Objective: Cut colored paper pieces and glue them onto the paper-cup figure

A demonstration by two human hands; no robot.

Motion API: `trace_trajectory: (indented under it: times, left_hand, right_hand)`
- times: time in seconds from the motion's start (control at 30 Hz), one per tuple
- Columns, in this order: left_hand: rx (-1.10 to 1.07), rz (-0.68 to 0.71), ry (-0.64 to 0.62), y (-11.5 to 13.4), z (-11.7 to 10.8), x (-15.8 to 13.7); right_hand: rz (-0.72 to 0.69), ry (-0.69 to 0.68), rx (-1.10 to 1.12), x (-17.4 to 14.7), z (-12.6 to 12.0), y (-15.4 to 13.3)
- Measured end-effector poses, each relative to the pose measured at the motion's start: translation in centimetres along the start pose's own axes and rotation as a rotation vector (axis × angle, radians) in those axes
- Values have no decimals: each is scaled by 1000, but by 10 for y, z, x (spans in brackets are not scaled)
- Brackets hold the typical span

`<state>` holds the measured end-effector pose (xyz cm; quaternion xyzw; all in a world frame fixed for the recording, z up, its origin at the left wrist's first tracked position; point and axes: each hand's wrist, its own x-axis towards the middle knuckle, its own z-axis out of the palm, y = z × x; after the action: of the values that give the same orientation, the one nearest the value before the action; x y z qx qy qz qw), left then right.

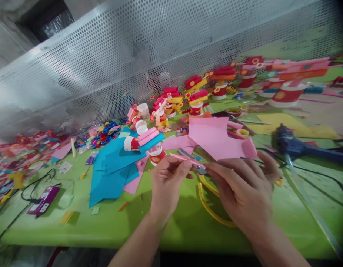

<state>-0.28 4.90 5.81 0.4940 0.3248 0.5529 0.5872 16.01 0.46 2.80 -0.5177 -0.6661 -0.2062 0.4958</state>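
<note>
Between my two hands is a narrow strip of pink paper, seen nearly edge-on. My left hand pinches its left part between thumb and fingers. At the strip's right end, the fingertips of my right hand are closed on it. Yellow-handled scissors lie on the table just below and behind the strip, partly hidden by my hands. A large cut sheet of pink paper rests beyond my hands. Red and white paper cups with pink and blue paper rolls stand to the left of it.
Blue paper sheets spread on the green table at left. A blue glue gun with a clear glue stick lies at right, near black cables. Decorated cups line the back, before a perforated metal panel. A purple box sits far left.
</note>
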Motion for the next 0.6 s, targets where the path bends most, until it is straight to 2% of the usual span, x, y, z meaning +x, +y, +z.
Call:
trace_trajectory:
  times: [0.2,0.4,0.6]
  left_hand:
    - [9,-51,-62,2,1,-2]
    - [14,22,30,1,0,-2]
    - [-49,31,-15,-3,-2,0]
  right_hand:
    - [-3,6,34,2,-1,-2]
    - [-2,2,4,1,-1,-1]
    - [-10,6,-21,-2,-1,2]
